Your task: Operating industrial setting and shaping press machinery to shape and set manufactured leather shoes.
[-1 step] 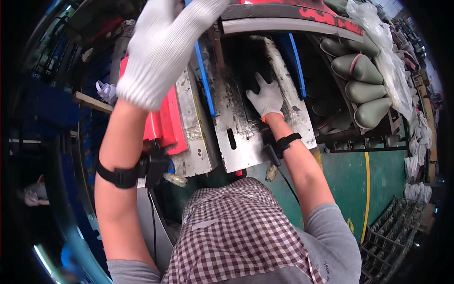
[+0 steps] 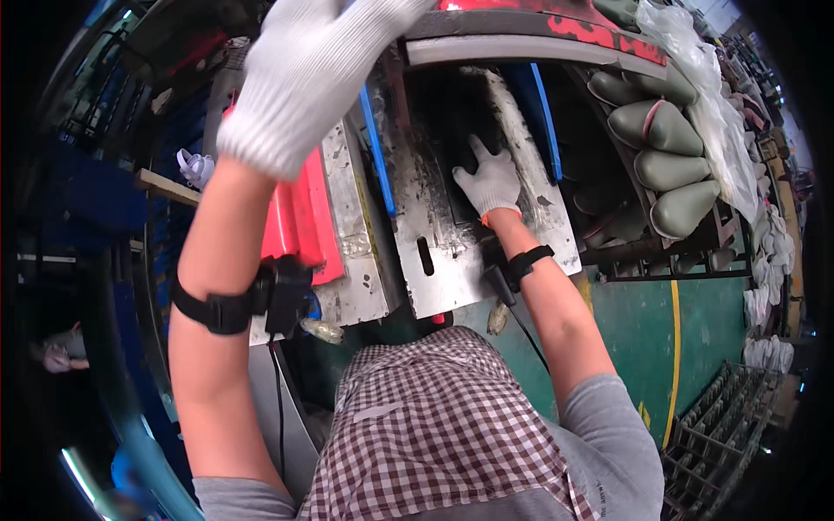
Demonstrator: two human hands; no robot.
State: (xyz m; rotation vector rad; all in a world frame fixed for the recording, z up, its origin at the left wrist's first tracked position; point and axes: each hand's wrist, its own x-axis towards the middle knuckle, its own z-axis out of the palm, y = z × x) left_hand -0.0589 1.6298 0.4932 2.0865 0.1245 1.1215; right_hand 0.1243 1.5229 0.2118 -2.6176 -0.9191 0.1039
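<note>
My left hand (image 2: 300, 82), in a white knitted glove, is raised at the upper left, in front of the machine. Its thumb stands apart from the fingers, whose ends pass out of the picture at the top; I see nothing held. My right hand (image 2: 491, 181), gloved too, reaches over the worn metal plate (image 2: 452, 269) below the machine's red upper part (image 2: 599, 35). Its thumb and fingers are spread above a dark area, some fingertips lost in shadow. Blue guides (image 2: 546, 122) flank the plate. Left of it lies a red block (image 2: 300, 217) on a scuffed metal surface.
At the right, olive-green boot-shaped pieces (image 2: 673, 169) lie on a dark rack beside clear plastic sheeting (image 2: 704, 95). A metal rack (image 2: 721, 434) stands on the green floor (image 2: 630, 347) at lower right. Black cables (image 2: 530, 334) hang from both forearm straps.
My left hand and forearm have moved slightly up, the thumb shifting a little to the right. My right hand has stayed in place.
</note>
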